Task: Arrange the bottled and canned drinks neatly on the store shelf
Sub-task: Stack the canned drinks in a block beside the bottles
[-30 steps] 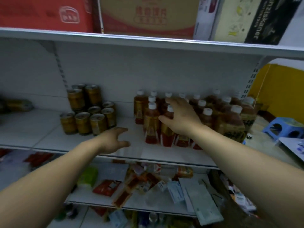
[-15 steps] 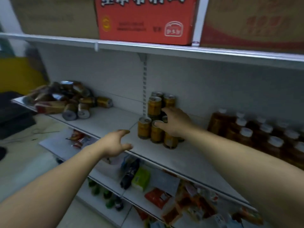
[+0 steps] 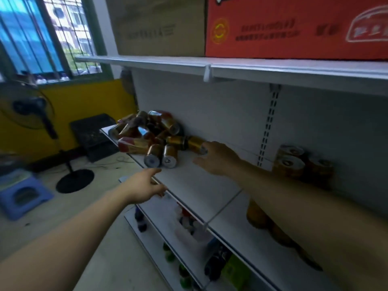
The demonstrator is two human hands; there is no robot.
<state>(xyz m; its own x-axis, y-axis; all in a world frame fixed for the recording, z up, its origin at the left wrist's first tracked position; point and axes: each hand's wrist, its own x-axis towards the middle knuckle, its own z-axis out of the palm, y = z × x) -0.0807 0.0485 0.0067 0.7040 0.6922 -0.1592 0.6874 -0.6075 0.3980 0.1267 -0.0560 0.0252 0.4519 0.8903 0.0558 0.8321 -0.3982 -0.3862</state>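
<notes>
— Grips first: what are they holding?
— Nothing in either. My right grip [image 3: 220, 159] is loosely spread, with its fingertips at the end of a gold can [image 3: 194, 143] lying on its side. Whether they touch it I cannot tell. My left grip [image 3: 142, 185] hangs slack over the front edge of the white shelf [image 3: 199, 185].
— And the other drinks?
— A heap of cans [image 3: 147, 131] lies tumbled at the shelf's left end. Two loose cans [image 3: 170, 158] lie just in front of it, bases toward me. Upright cans [image 3: 291, 164] stand stacked by the back panel, beyond my right forearm.
— The room?
— On the upper shelf [image 3: 273, 70] a brown carton [image 3: 159, 26] and a red carton [image 3: 294, 26] sit side by side. Past the shelf's end are a yellow wall [image 3: 84, 106] under a barred window [image 3: 52, 34], a standing fan [image 3: 27, 106], a black crate [image 3: 94, 137] and a blue stool [image 3: 23, 194] on the floor.
</notes>
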